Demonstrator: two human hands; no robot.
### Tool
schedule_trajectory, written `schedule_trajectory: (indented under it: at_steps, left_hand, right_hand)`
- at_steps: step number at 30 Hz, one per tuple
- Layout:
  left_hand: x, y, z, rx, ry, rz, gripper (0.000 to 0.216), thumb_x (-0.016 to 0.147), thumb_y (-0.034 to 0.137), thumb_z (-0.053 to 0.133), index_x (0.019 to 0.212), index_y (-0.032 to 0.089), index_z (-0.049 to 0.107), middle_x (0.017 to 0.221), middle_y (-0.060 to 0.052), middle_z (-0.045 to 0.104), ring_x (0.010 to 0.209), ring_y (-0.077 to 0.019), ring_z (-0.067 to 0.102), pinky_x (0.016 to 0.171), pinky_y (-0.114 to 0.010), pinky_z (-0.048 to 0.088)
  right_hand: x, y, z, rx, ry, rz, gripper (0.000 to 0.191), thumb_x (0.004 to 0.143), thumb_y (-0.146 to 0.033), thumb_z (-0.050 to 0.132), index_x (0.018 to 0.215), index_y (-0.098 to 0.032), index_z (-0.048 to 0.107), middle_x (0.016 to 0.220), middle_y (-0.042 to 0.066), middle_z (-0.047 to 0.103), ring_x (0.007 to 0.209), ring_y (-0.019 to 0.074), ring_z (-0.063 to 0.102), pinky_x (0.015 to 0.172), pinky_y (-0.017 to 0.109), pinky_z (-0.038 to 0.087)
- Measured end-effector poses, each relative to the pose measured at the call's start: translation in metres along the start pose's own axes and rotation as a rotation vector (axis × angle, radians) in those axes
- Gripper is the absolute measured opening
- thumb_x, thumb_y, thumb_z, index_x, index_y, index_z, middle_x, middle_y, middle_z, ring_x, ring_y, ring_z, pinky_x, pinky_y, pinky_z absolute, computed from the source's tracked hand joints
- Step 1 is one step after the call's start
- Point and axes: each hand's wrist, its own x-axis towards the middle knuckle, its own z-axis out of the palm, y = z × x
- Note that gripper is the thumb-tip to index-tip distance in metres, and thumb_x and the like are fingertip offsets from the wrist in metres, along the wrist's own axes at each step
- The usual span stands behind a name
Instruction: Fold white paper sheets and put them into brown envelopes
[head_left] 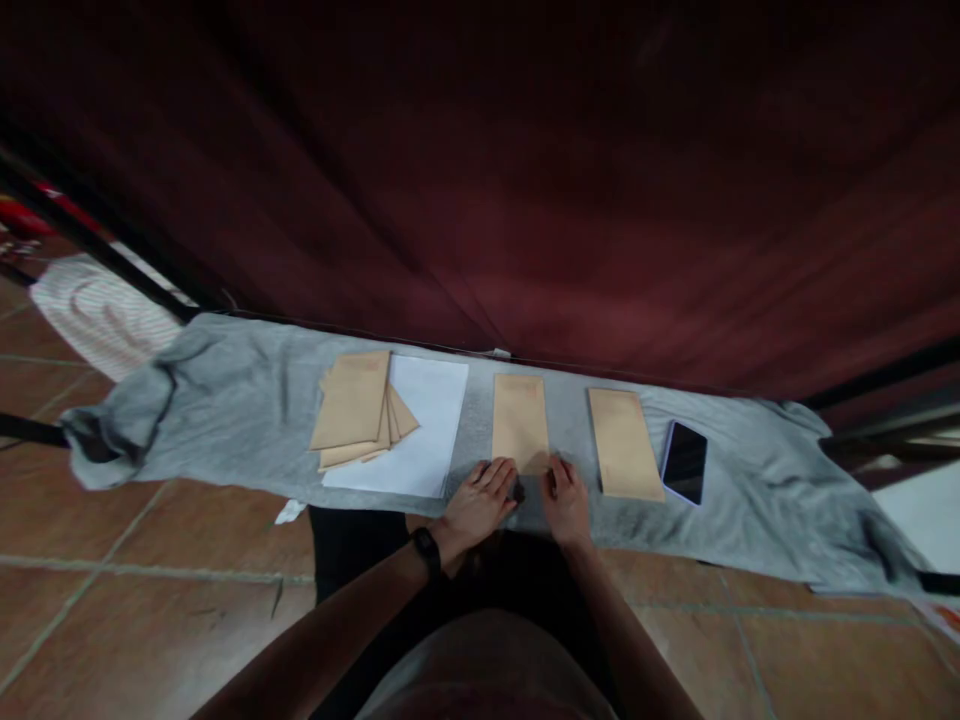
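A brown envelope (pixel 520 420) lies lengthwise on the grey cloth (pixel 247 400) right in front of me. My left hand (pixel 480 500) rests at its near left corner, fingers curled down onto the cloth, a black watch on the wrist. At the near right corner is my right hand (pixel 566 500), its fingers also bent and touching the envelope's near edge. A small dark thing (pixel 517 490) sits between the hands; I cannot make out what it is or whether a hand holds it.
A second brown envelope (pixel 625 442) lies to the right, then a dark phone (pixel 684 462). To the left a stack of brown envelopes (pixel 358 408) sits on white paper (pixel 427 420). A dark red curtain (pixel 525 180) hangs behind. Brown floor tiles (pixel 150 600) are below.
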Motion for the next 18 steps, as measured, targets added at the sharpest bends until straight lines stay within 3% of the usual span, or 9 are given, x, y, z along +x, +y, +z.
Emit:
schedule_trajectory:
  at_steps: [4,8,14,18]
  left_hand:
    - [-0.004,-0.001,0.001,-0.040,0.004,-0.014,0.050,0.103,0.037,0.040,0.147,0.013,0.044,0.155,-0.012,0.045,0.146,-0.0218,0.037,0.121,-0.039,0.029]
    - [-0.008,-0.006,0.001,-0.080,0.013,-0.005,0.051,0.103,0.038,0.043,0.147,0.012,0.042,0.156,-0.012,0.042,0.147,-0.0209,0.034,0.121,-0.037,0.029]
    - [0.001,-0.009,0.003,-0.087,0.022,0.045,0.053,0.102,0.040,0.044,0.148,0.013,0.040,0.158,-0.013,0.040,0.149,-0.0219,0.030,0.124,-0.041,0.022]
    - [0.005,-0.005,0.011,-0.100,0.043,0.054,0.059,0.102,0.045,0.042,0.150,0.011,0.036,0.158,-0.015,0.038,0.150,-0.0227,0.029,0.124,-0.039,0.021]
  right_hand:
    - [0.016,-0.001,0.004,0.082,-0.018,0.153,0.044,0.095,-0.034,0.041,0.129,-0.013,0.060,0.099,0.014,0.069,0.084,0.0247,0.066,0.079,0.038,0.052]
    - [0.027,0.005,0.003,0.172,-0.105,0.212,0.038,0.090,-0.035,0.046,0.115,-0.014,0.065,0.090,0.011,0.071,0.082,0.0239,0.068,0.075,0.035,0.053]
    - [0.023,0.004,0.002,0.183,-0.135,0.208,0.032,0.092,-0.032,0.046,0.116,-0.018,0.062,0.092,0.008,0.073,0.080,0.0218,0.069,0.073,0.032,0.053]
    - [0.017,-0.006,-0.002,0.021,-0.089,0.181,0.036,0.095,-0.028,0.045,0.125,-0.014,0.058,0.106,0.014,0.071,0.092,0.0249,0.069,0.081,0.036,0.053]
